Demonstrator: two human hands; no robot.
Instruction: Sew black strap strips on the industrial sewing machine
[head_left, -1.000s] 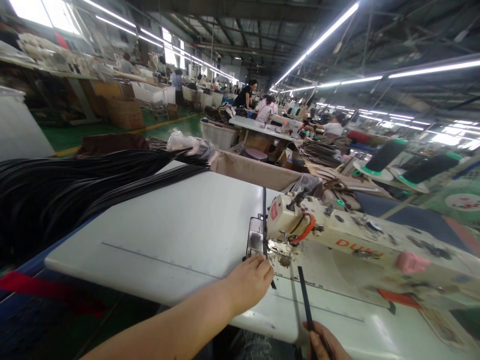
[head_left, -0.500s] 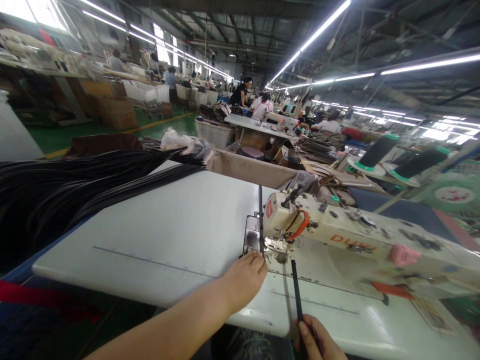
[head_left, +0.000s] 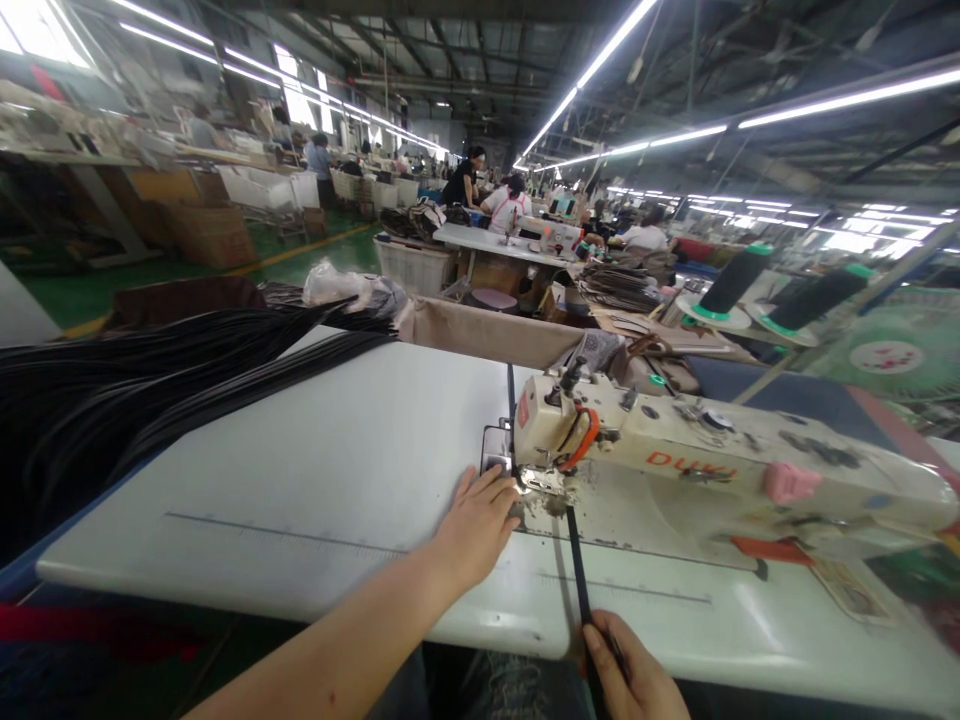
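My left hand (head_left: 480, 525) lies on the sewing machine's plate, fingers stretched out and slightly apart, left of the needle area. Its fingertips touch the metal plate (head_left: 495, 447). At the front table edge my right hand (head_left: 626, 665) is closed on a narrow black strip (head_left: 576, 565), pinched between thumb and fingers. The strip runs up from it to the sewing area. Another slim dark thing shows in the right palm, too hidden to name. Beyond the machine head, a black strip (head_left: 511, 385) extends towards the far table edge. The white sewing machine (head_left: 637, 440) stands at the right.
A large bundle of black strips (head_left: 150, 370) hangs over the table's left side. A beige cloth-lined bin (head_left: 487, 335) adjoins the far edge. Dark thread cones (head_left: 739, 282) stand at the right rear. Other people work at tables further back.
My left fingers have spread and flattened beside the needle area. My right hand still holds the black strip, whose near end now reaches the machine. The camera view has shifted slightly.
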